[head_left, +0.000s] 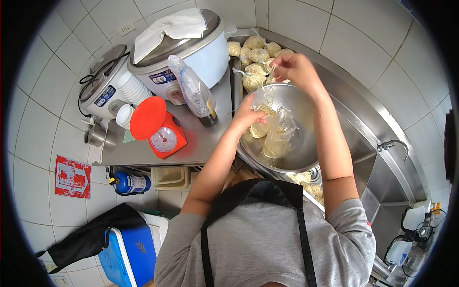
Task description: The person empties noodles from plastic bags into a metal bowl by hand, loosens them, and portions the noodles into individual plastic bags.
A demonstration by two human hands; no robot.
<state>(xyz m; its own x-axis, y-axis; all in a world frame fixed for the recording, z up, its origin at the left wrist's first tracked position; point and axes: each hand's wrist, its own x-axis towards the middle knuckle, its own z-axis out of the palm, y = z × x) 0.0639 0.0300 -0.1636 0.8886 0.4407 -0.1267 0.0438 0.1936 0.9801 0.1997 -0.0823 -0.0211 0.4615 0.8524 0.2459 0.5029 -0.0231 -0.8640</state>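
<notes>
Over a large steel bowl (303, 143), my left hand (247, 115) is closed on the edge of a clear plastic bag (281, 136) that has noodles inside. Above and to the right of it, my right hand (295, 71) has its fingers pinched together on pale noodle strands, which hang down toward the bag. Another bagged portion of noodles (259, 129) lies in the bowl beside the held bag. Several tied bags of noodles (255, 79) are heaped behind the bowl.
A red scale (168, 138), stacked white cups (134, 88) and a plastic-wrapped bottle (196, 93) stand on the steel table (213, 143) at left. Behind them are two large cookers (191, 62). Steel sinks (356, 158) with a faucet (394, 146) lie to the right.
</notes>
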